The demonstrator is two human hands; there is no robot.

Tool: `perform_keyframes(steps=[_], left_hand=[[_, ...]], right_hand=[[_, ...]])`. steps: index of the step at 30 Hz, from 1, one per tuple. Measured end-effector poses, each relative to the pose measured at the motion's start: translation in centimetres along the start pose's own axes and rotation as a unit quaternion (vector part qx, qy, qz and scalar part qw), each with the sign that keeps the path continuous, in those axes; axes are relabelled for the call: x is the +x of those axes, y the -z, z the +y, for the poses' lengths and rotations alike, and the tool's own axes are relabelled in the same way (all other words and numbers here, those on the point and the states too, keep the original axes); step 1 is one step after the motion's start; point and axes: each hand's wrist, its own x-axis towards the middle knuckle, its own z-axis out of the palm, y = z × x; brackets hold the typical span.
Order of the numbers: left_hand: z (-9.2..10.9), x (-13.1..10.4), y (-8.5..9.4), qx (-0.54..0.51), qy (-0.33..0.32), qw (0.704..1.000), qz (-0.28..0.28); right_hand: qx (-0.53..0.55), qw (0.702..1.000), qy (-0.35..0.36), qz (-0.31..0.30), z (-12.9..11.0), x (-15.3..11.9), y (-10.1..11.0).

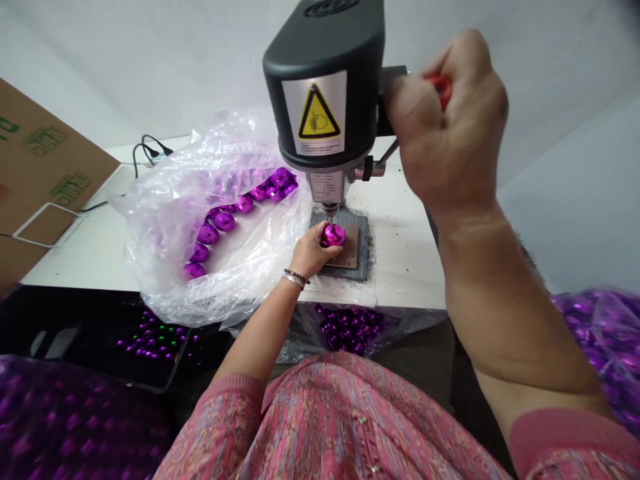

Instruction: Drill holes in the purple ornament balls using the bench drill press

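A dark drill press (325,87) with a yellow warning label stands on the white table. Beneath its bit, my left hand (313,252) pinches a shiny magenta ball (333,235) over a brown board (350,250) on the grey metal base (363,257). The bit meets the top of the ball or hangs just above it; I cannot tell which. Up at the right of the machine, my right hand (445,127) is wrapped round a lever with a red knob (443,90).
Left of the machine lies a clear plastic bag (165,267) with several purple balls (225,221). A cardboard box (50,160) stands at the far left. More purple balls (350,328) hang below the table's front edge, and dark crumbs lie around the base.
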Motion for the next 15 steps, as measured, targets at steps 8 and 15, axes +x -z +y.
perform_keyframes(steps=[8,15], left_hand=[[-0.6,0.1,-0.2,-0.007,-0.020,1.000,-0.005],[-0.9,0.2,-0.3,-0.010,-0.030,1.000,-0.001]], right_hand=[[-0.148,0.977,0.151,0.016,2.8,-7.3,0.5],[-0.184,0.962,0.199,0.043,5.0,-9.4,-0.4]])
